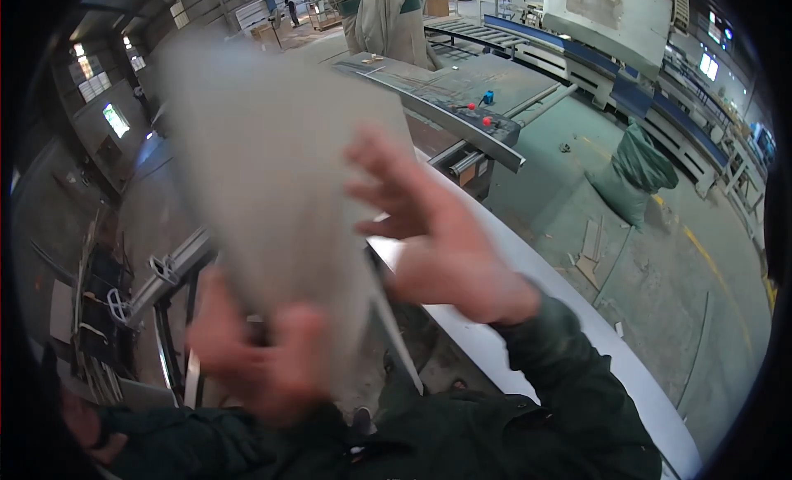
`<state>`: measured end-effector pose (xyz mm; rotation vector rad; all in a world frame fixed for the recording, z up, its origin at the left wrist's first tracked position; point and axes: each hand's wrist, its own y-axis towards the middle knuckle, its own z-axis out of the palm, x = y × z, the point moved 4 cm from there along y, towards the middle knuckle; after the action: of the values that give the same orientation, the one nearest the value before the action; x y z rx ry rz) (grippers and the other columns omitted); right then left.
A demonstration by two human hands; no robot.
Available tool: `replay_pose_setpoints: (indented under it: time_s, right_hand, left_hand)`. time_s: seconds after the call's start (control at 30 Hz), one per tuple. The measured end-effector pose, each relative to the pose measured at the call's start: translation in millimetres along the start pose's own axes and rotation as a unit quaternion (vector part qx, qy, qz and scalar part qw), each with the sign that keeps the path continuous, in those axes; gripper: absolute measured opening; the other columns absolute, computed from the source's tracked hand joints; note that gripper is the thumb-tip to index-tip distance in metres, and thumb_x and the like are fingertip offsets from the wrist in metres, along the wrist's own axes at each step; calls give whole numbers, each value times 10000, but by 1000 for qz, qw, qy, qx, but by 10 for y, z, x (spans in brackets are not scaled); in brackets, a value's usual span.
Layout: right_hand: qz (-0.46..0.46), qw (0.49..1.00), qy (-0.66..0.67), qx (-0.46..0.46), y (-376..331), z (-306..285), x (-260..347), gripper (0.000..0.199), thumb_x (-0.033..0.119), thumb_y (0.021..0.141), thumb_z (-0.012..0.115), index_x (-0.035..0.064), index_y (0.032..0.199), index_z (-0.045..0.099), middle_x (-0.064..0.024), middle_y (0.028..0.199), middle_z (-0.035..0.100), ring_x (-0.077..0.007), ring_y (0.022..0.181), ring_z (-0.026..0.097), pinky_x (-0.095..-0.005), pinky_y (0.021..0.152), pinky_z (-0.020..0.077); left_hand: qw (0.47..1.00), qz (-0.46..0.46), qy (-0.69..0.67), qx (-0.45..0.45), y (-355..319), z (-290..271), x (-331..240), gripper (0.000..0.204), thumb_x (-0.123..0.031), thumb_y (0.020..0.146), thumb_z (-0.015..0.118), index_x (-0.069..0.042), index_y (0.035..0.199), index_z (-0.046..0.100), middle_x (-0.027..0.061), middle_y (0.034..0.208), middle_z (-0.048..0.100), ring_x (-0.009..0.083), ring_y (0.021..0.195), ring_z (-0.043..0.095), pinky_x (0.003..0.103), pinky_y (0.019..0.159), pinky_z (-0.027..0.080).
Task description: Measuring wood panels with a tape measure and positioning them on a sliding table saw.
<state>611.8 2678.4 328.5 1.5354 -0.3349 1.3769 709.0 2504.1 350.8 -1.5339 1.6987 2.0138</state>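
A broad grey-beige board (264, 150), blurred by motion, is held up in front of me and hides much of the middle left. My left hand (260, 348) grips its lower end, with the thumb on the near face and the other fingers at the left edge. Beside the board's right edge is my right hand (445, 241), its fingers spread and blurred. Whether those fingertips touch the board I cannot tell. A long white panel (610, 369) runs diagonally beneath my right forearm.
A saw-like machine table (462, 80) with red knobs (487, 121) and a metal rail stands ahead. Right of it are a green sack (634, 183) and board scraps (590, 253) on the floor. A metal arm (161, 274) and stacked offcuts (95, 315) are at left.
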Motion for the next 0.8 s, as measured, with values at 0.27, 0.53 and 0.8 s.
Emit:
replay_pose_setpoints:
  time_s: [0.27, 0.53, 0.8]
  right_hand:
    - [-62, 804, -318, -499, -1803, -827, 1159, 621, 107, 830, 668, -33, 1416, 522, -158, 1264, 651, -256, 1091, 662, -374, 1007, 521]
    - [-51, 780, -122, -611, -3283, -1314, 440, 719, 83, 784, 666, -44, 1469, 485, -184, 1335, 633, -321, 1217, 639, -404, 1064, 507]
    - [-63, 792, -58, -605, -3185, -1425, 206, 741, 92, 745, 679, -67, 1443, 487, -219, 1317, 638, -352, 1167, 674, -454, 1056, 540]
  left_hand:
    - [926, 299, -62, 223, -1267, 1715, -980, 465, -269, 822, 728, 64, 1146, 720, 237, 976, 733, 276, 752, 692, 359, 628, 548]
    - [850, -422, -29, 315, -1660, 3011, 2241, 556, -434, 905, 774, -21, 1259, 656, 185, 1233, 668, 346, 1135, 626, 489, 941, 513]
    - [581, -626, -499, 143, -1444, 3926, 3339, 435, -209, 1059, 630, 61, 1393, 566, 158, 1362, 657, 301, 1235, 655, 464, 1058, 557]
